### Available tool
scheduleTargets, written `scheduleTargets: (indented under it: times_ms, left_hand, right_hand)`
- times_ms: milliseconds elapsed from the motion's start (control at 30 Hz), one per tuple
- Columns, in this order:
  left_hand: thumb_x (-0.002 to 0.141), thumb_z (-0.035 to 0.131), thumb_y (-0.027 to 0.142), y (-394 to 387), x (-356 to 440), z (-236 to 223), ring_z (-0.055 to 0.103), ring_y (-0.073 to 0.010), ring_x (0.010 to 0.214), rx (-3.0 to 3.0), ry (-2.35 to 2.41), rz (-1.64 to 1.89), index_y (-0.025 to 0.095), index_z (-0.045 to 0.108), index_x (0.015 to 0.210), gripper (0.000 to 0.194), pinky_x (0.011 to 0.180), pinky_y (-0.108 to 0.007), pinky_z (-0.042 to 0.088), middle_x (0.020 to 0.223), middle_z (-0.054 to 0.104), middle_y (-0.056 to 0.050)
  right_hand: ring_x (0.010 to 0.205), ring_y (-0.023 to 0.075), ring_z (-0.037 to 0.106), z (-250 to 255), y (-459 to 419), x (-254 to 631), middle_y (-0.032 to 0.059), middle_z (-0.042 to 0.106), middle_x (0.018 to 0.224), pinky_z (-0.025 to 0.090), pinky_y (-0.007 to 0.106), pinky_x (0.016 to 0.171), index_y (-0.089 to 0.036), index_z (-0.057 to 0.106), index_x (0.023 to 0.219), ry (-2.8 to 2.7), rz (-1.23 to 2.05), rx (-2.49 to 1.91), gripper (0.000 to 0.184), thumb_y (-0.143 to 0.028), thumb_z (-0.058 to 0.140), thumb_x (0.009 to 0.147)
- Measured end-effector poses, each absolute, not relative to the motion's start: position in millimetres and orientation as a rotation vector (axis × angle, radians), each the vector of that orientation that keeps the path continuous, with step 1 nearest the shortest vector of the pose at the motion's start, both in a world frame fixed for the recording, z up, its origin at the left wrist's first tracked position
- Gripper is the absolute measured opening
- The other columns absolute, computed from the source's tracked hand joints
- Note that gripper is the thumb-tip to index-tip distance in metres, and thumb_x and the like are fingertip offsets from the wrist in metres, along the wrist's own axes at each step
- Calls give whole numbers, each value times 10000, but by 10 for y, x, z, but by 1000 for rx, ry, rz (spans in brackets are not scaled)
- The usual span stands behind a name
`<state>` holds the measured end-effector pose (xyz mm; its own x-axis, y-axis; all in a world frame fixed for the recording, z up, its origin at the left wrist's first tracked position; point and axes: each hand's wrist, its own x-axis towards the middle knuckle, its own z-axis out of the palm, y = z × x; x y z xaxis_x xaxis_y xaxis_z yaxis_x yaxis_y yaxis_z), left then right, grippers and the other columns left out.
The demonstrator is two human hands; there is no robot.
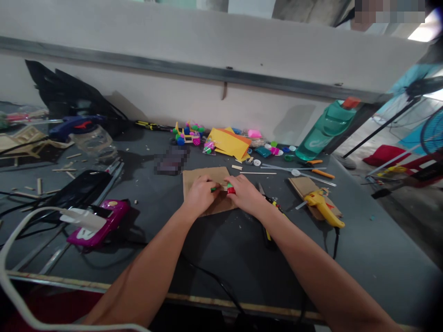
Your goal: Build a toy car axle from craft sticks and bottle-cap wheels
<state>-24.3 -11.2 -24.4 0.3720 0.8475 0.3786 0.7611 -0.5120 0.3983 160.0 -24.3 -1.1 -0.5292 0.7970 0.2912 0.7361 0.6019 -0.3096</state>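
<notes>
Both my hands meet over a piece of brown cardboard [204, 176] lying on the grey table [221, 249]. My left hand [200, 192] is closed round a small craft piece [224, 188] made of a wooden stick with green and red parts. My right hand [245, 192] pinches the same piece at its red end. The details of the piece are hidden by my fingers.
A yellow glue gun [323, 206] lies on cardboard to the right, with scissors [268, 198] near my right wrist. A pink device [100, 223] with a white cable sits left. Behind are a colourful toy cart [187, 133], yellow and orange sheets [230, 143], bottle caps and a green bottle [323, 131].
</notes>
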Motion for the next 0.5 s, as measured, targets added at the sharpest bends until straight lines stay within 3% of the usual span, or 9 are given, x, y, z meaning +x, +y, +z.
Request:
scheduleTargets:
  times_ms: [500]
  left_hand:
    - [794,615,196,-98,-234,-237,577,-202,837,2525,1447,804,205,733,869,140,810,-347,456,855,600,-60]
  right_hand:
    - [948,237,501,-83,-179,1605,78,639,987,411,370,831,-185,568,1054,-2376,297,-1224,355,-103,670,723]
